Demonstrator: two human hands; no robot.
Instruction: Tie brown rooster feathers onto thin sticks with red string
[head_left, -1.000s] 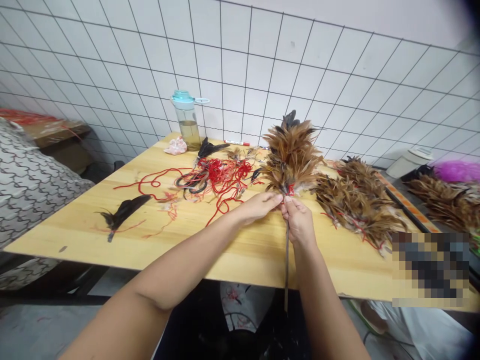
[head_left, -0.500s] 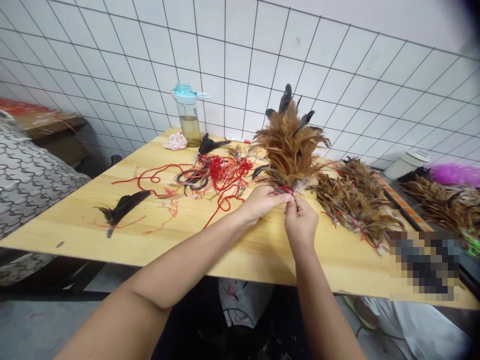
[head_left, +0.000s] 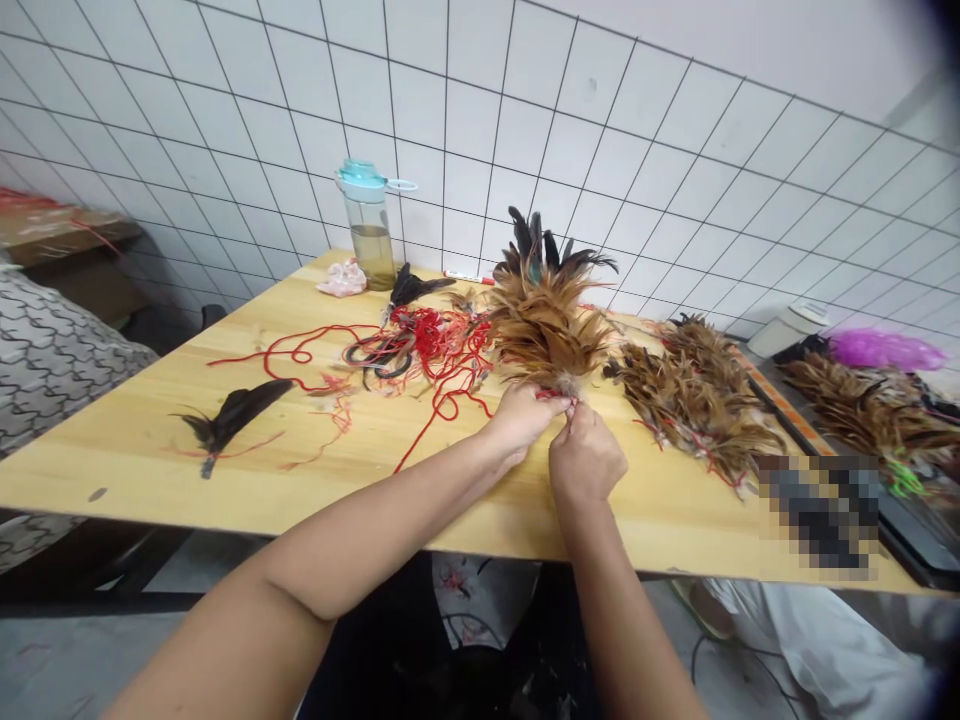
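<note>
On the tabletop (head_left: 465, 510), a heap of brown feathers (head_left: 690, 400) is laid at two o'clock from the right hand (head_left: 589, 455). The feather bundle (head_left: 551, 320) is held tips up at twelve o'clock from both hands; its base is clasped in the left hand's (head_left: 521, 420) grip, and red cord (head_left: 550, 395) there is pinched narrowly by the right.

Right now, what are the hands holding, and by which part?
The brown feather bundle, by its base, in the left hand. The right hand pinches close by that base; what it grips is too small to tell.
</note>
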